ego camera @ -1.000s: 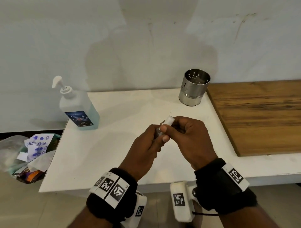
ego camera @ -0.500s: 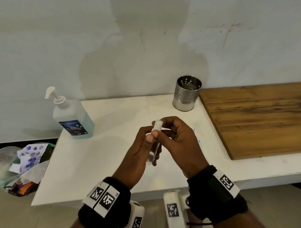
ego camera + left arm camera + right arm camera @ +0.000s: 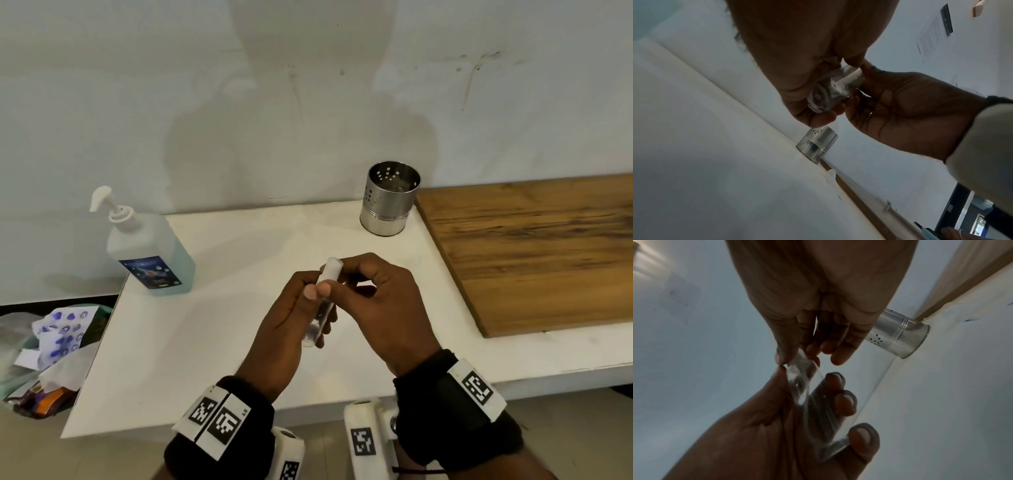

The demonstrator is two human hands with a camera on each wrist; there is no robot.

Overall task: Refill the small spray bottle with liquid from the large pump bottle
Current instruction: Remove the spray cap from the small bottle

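The small spray bottle [image 3: 320,313] is a slim clear tube with a white cap [image 3: 331,270], held nearly upright above the middle of the white counter [image 3: 212,308]. My left hand [image 3: 294,308] wraps its fingers and thumb round the clear body [image 3: 813,402]. My right hand [image 3: 363,287] pinches the white cap between thumb and fingers. In the left wrist view the small bottle [image 3: 830,92] is seen end-on between both hands. The large pump bottle [image 3: 150,253], pale blue liquid with a white pump head, stands at the counter's back left, apart from both hands.
A perforated steel cup [image 3: 390,198] stands at the back against the wall. A wooden board [image 3: 534,250] covers the counter's right side. A bag of wrappers and printed paper [image 3: 44,349] lies off the counter's left edge.
Both hands have raised the small bottle from tilted to nearly upright; the head view shifted, so the pump bottle and the cup sit lower in frame.
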